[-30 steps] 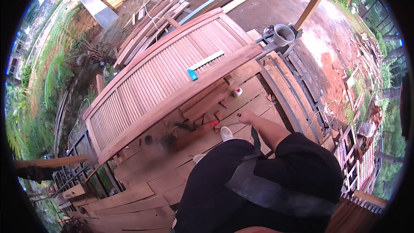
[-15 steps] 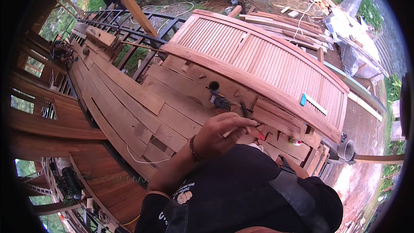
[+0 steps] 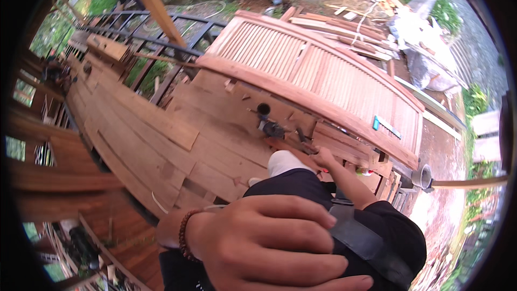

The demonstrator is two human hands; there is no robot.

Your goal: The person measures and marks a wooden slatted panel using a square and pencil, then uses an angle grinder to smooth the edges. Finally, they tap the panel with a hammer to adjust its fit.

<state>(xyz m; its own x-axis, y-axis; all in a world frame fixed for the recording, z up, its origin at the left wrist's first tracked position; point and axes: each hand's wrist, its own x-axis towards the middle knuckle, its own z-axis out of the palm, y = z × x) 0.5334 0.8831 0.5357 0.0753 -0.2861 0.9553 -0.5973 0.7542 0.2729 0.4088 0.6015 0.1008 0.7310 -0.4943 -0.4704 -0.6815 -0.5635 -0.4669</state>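
My left hand (image 3: pixel 269 242), a beaded bracelet at its wrist, is close to the camera in front of my dark shirt. Its fingers are bent loosely and apart, with nothing seen in them; its thumb is hidden. Farther off, my right hand (image 3: pixel 323 157) reaches low over the plank floor, its fingers closed around a dark, stick-like tool (image 3: pixel 309 147) whose kind is unclear. Beside it lie reddish boards (image 3: pixel 342 141) and a dark power tool (image 3: pixel 273 129). A louvered wooden panel (image 3: pixel 323 78) stretches beyond, with a turquoise-handled try square (image 3: pixel 386 126) on it.
Wooden planks (image 3: pixel 145 118) form the floor, with a gap near my left arm. A dark round container (image 3: pixel 263 109) stands by the power tool. A grey bucket (image 3: pixel 422 175) is at the right. An upright wooden post (image 3: pixel 159 8) and stacked lumber (image 3: pixel 344 29) are at the back.
My left hand has come back from over the floor toward the camera, its fingers spreading. My right hand, hidden before, now shows stretched forward at the dark tool. The view has shifted slightly.
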